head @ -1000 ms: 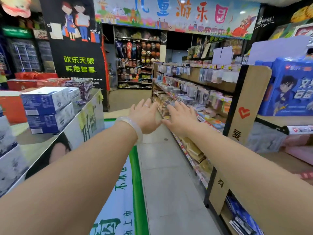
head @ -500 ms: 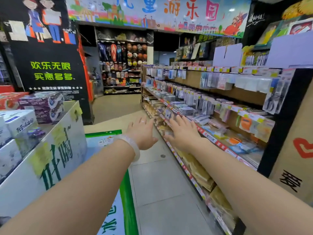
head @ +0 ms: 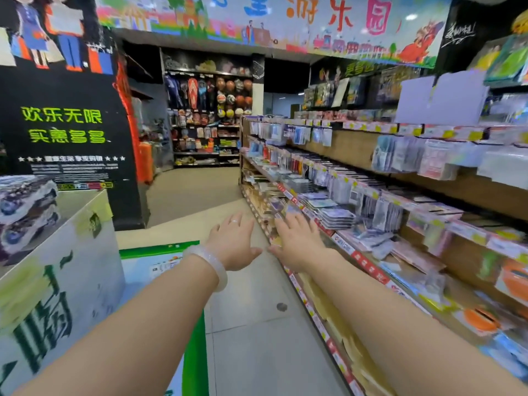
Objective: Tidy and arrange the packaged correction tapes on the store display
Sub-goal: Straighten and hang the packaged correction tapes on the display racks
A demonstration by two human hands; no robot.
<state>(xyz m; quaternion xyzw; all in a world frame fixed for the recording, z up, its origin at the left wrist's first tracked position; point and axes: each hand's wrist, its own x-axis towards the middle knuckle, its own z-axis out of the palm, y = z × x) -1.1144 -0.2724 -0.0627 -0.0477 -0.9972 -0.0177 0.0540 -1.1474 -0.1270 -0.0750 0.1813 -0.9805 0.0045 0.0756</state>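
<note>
Currently your left hand (head: 235, 242) and right hand (head: 297, 242) reach forward, fingers straight and spread, holding nothing. Blurred packaged stationery lies along the wooden shelf's front edge (head: 368, 267); correction tapes cannot be told apart.

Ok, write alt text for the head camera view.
Two bare arms reach forward down a shop aisle, left hand and right hand open and holding nothing. Stationery shelves run along the right, a tissue display stands left.

Blurred hanging packaged correction tapes (head: 385, 212) in rows along the right-hand store display (head: 363, 261)
</note>
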